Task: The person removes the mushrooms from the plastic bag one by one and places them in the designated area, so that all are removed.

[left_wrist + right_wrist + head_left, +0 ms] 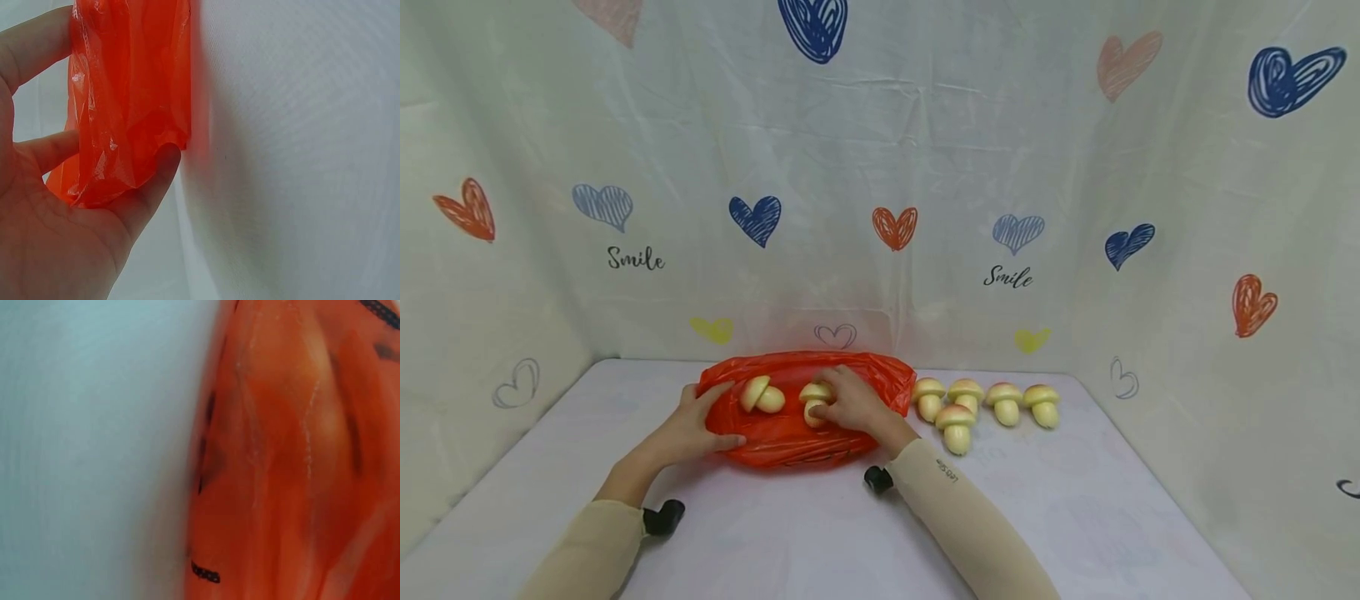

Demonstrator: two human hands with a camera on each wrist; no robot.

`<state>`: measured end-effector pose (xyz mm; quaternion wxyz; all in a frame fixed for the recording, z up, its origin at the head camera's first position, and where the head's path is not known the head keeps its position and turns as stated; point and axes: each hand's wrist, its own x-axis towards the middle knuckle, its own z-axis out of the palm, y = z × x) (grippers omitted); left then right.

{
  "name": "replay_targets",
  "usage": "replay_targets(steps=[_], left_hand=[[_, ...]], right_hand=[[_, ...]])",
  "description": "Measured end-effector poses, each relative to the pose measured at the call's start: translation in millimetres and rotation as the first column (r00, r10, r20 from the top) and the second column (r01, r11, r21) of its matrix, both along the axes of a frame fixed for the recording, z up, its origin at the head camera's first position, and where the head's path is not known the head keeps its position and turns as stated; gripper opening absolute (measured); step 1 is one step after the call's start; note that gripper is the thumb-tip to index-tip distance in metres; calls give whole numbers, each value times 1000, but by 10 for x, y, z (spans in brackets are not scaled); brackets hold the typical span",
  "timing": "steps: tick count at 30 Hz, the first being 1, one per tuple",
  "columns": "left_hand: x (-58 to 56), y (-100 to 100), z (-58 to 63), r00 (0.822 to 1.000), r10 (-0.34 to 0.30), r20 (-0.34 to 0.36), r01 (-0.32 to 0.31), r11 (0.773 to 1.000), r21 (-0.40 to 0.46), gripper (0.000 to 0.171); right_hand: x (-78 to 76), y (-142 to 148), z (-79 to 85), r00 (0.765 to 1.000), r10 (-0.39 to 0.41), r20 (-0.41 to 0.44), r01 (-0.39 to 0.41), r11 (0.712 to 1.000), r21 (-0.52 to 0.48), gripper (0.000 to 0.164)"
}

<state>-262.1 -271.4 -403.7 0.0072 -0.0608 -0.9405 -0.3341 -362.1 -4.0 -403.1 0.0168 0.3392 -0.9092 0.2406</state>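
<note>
A red plastic bag [786, 440] lies spread on the table. My left hand [694, 423] holds its left end, thumb low at the near edge and fingers around the side; the left wrist view shows the thumb against the film [119, 106]. On the bag, a pale yellow toy mushroom [763, 395] lies tilted near that hand. To its right, my right hand [856, 403] pinches another mushroom [813, 393] over the bag. The right wrist view shows only bag film [281, 487] with black print; the right hand is out of that picture.
Several more mushrooms [957, 428] stand cap up on the white table [1075, 500], just right of the bag. A white curtain [827, 150] with printed hearts rises behind and at both sides. Dark wrist cameras [664, 517] hang under the sleeves.
</note>
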Motion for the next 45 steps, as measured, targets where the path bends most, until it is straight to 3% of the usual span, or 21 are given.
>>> replay_targets(steps=[7, 14, 26, 45], left_hand=[[2, 5, 1, 1000, -2, 6, 2, 1000, 3, 96], [-6, 1, -5, 1000, 7, 19, -7, 1000, 3, 97], [-12, -13, -15, 1000, -1, 3, 1, 1000, -2, 97], [0, 3, -4, 1000, 10, 15, -10, 1000, -1, 97]], right_hand=[[8, -25, -26, 1000, 4, 18, -5, 999, 39, 57], [6, -19, -14, 998, 2, 69, -4, 1000, 28, 59], [-25, -16, -53, 996, -12, 86, 10, 1000, 15, 68], [-15, -9, -52, 994, -56, 97, 60, 998, -35, 62]])
